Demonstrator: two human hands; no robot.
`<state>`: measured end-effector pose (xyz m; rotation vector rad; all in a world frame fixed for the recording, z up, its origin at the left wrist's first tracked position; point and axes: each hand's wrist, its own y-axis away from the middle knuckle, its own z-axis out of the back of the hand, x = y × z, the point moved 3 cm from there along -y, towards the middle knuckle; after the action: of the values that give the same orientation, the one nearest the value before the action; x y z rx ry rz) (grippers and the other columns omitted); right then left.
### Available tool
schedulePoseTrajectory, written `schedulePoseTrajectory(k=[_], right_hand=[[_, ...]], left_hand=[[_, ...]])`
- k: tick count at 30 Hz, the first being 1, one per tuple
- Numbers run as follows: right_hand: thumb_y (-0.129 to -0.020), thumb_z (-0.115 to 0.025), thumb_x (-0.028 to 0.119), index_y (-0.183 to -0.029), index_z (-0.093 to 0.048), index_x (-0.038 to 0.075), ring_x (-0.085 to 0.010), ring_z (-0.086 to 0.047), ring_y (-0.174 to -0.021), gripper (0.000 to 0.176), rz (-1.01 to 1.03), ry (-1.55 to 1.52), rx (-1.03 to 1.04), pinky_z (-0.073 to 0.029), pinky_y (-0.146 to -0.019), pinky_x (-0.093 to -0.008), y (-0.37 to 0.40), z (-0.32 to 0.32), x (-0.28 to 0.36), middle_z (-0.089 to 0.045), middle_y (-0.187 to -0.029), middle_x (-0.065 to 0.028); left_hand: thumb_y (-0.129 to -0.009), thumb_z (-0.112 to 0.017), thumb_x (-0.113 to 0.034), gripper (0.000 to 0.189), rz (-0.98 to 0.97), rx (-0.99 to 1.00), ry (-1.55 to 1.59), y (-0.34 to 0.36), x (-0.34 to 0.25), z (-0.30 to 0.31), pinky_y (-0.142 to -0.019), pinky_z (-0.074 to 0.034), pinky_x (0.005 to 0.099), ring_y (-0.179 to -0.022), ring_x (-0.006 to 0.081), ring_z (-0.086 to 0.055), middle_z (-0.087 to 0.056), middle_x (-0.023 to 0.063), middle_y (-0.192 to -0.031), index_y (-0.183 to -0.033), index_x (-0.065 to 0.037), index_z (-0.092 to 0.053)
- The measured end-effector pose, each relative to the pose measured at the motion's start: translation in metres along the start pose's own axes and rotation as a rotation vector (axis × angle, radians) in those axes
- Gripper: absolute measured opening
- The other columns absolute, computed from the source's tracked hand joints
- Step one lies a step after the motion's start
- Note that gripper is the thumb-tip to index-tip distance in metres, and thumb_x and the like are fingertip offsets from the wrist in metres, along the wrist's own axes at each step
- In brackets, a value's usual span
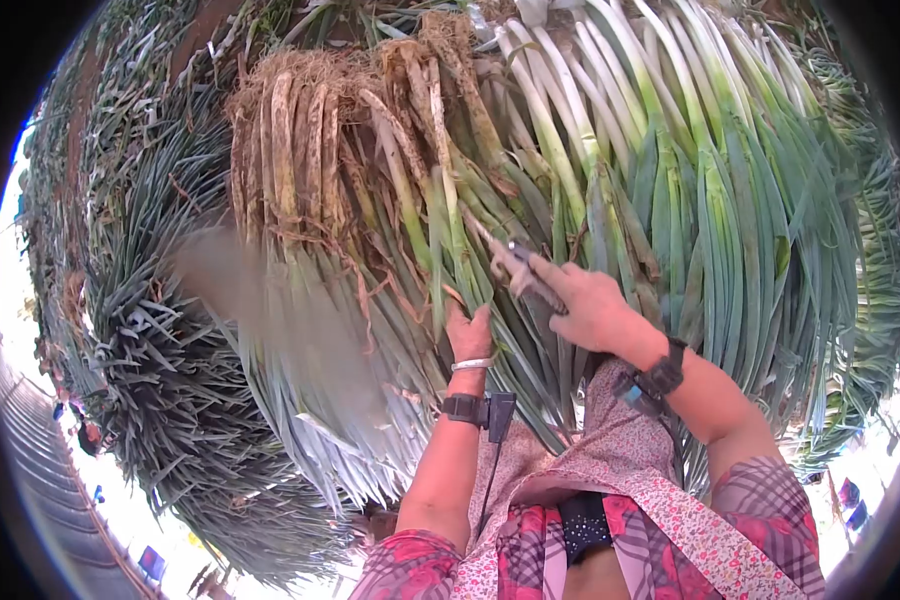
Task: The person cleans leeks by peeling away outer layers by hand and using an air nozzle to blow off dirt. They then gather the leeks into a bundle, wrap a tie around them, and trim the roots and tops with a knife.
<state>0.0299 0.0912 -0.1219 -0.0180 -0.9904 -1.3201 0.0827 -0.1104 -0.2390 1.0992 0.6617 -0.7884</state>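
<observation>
Long green onions lie side by side, roots toward the top. Those at the left (300,150) carry brown, soil-covered roots and dry outer leaves; white, clean stalks (620,80) lie at the upper right. My left hand (468,335), with a white bracelet at its wrist, is closed around a green onion among the leaves in the middle. Just right of it, my right hand (585,300) is closed on a small metal tool with a dark handle (538,282), its tip pointing up and left over the stalks. The tool's exact kind is unclear.
Dark green leaf ends (190,400) pile up at the left, and more leaves (875,250) stand at the right edge. Corrugated sheeting (60,480) shows at the lower left. A blurred grey smear covers part of the view left of centre. A patterned apron (620,420) covers my lap.
</observation>
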Motion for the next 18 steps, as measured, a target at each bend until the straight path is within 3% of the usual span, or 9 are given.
schedulePoseTrajectory(k=[4, 6, 8, 11, 13, 18], right_hand=[[-0.067, -0.061, 0.016, -0.134, -0.038, 0.013, -0.0364, -0.059, -0.077, 0.072, 0.023, 0.019, -0.073, -0.048, -0.067, -0.0457, 0.008, -0.006, 0.008, -0.056, -0.087, -0.0164], [-0.066, -0.061, 0.016, -0.135, -0.037, 0.013, -0.0366, -0.059, -0.077, 0.073, -0.005, -0.005, 0.075, -0.048, -0.067, -0.0456, 0.030, -0.010, 0.022, -0.055, -0.087, -0.0161], [-0.066, -0.061, 0.017, -0.136, -0.036, 0.013, -0.0370, -0.059, -0.077, 0.075, -0.030, 0.000, 0.117, -0.048, -0.068, -0.0455, 0.036, -0.014, 0.027, -0.055, -0.088, -0.0160], [-0.066, -0.062, 0.017, -0.137, -0.035, 0.013, -0.0367, -0.059, -0.078, 0.076, -0.030, 0.020, 0.069, -0.048, -0.068, -0.0452, 0.023, -0.019, 0.025, -0.055, -0.089, -0.0160], [-0.066, -0.062, 0.017, -0.137, -0.035, 0.013, -0.0361, -0.059, -0.078, 0.077, -0.032, 0.033, -0.081, -0.049, -0.070, -0.0444, 0.007, -0.021, 0.017, -0.056, -0.090, -0.0158], [-0.067, -0.062, 0.016, -0.137, -0.036, 0.013, -0.0365, -0.059, -0.079, 0.075, -0.079, 0.043, -0.013, -0.049, -0.072, -0.0435, 0.008, -0.024, 0.020, -0.056, -0.091, -0.0162]], left_hand=[[-0.074, -0.059, -0.007, 0.051, -0.008, 0.056, -0.018, 0.001, -0.006, 0.003, -0.085, -0.045, 0.0299, -0.091, 0.0171, -0.057, -0.061, 0.0115, -0.102, -0.122, 0.003, -0.047], [-0.073, -0.055, -0.008, 0.060, -0.051, 0.016, 0.094, 0.001, -0.008, 0.004, -0.092, -0.041, 0.0311, -0.104, 0.0249, -0.056, -0.059, 0.0156, -0.111, -0.130, -0.001, -0.041], [-0.072, -0.054, -0.007, 0.060, -0.055, 0.020, 0.098, 0.002, -0.009, 0.006, -0.092, -0.041, 0.0310, -0.104, 0.0246, -0.056, -0.058, 0.0150, -0.114, -0.130, -0.002, -0.041], [-0.071, -0.053, -0.007, 0.061, -0.075, 0.045, 0.052, 0.004, -0.023, 0.011, -0.092, -0.041, 0.0314, -0.105, 0.0252, -0.056, -0.057, 0.0151, -0.117, -0.131, -0.004, -0.040], [-0.071, -0.052, -0.008, 0.061, -0.078, 0.068, -0.002, 0.007, -0.020, 0.014, -0.092, -0.041, 0.0319, -0.106, 0.0261, -0.056, -0.057, 0.0158, -0.118, -0.131, -0.005, -0.041], [-0.070, -0.052, -0.009, 0.060, -0.047, 0.054, -0.128, 0.017, -0.021, 0.022, -0.089, -0.044, 0.0352, -0.104, 0.0321, -0.058, -0.058, 0.0191, -0.113, -0.129, -0.008, -0.042]])
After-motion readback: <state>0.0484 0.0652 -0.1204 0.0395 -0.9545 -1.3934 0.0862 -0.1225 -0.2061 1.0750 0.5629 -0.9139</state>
